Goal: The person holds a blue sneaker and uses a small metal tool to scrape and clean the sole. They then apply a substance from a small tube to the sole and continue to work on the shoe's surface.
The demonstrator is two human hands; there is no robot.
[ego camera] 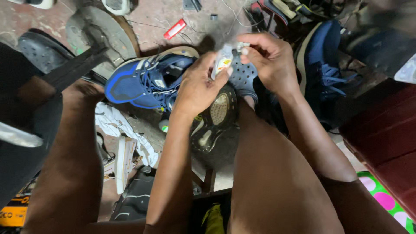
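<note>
Above the person's bare knees, the left hand (197, 84) grips a small soft white squeeze tube with an orange-and-yellow label (222, 62), while the right hand's (271, 60) fingers (247, 47) pinch at its little cap end. Beneath them lie a blue mesh laced sports shoe (145, 80), a perforated grey-blue rubber clog (243, 76) and a dark upturned shoe sole (214, 119) on the gritty floor (151, 21)

Small tube (223, 62) between both hands, sneaker (147, 80) left of it, upturned shoe (214, 119) below
</note>
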